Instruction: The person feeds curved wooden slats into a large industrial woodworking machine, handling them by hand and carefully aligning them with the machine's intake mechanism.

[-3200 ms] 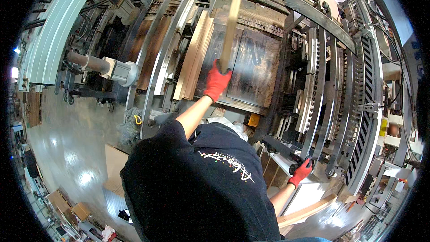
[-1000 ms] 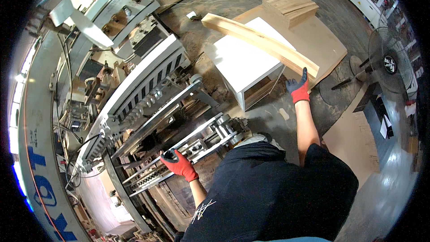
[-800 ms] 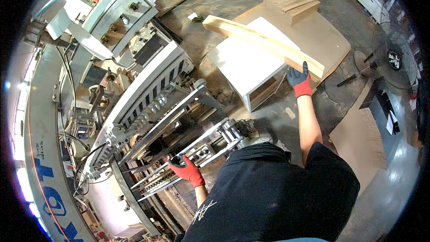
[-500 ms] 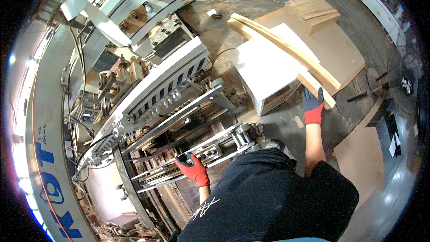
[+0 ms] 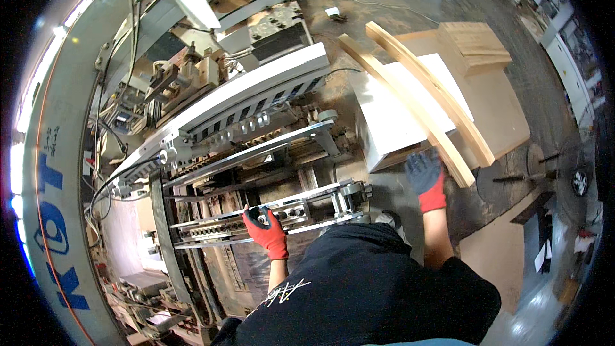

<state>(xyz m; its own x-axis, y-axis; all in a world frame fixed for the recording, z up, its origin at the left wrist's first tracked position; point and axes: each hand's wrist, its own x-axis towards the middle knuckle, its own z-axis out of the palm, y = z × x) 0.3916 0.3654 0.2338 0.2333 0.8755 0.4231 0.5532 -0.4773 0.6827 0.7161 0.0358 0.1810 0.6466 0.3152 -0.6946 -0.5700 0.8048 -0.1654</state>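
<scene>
My right hand [image 5: 425, 181], in a red and dark grey glove, is open with its fingers stretched out. It is beside the lower end of a long wooden strip [image 5: 410, 113]. I cannot tell whether its fingertips touch the strip. A second wooden strip [image 5: 442, 99] runs beside the first, a gap between them, both across a white panel [image 5: 396, 129]. My left hand [image 5: 267, 234], gloved alike, is at the machine's roller rail [image 5: 208, 234]. Its fingers are curled, and what they hold is hidden by the glove.
A light-coloured machine [image 5: 256, 86] with metal rails and cables fills the left side. A stack of wooden blocks [image 5: 475, 48] rests on a brown board [image 5: 512, 99] beyond the strips. Another brown board [image 5: 490, 259] is at the right, near a dark stand [image 5: 544, 179].
My right hand has let go of the wooden strip and moved left of it. The two strips now lie farther apart. My left hand stays at the rail. The whole view has shifted.
</scene>
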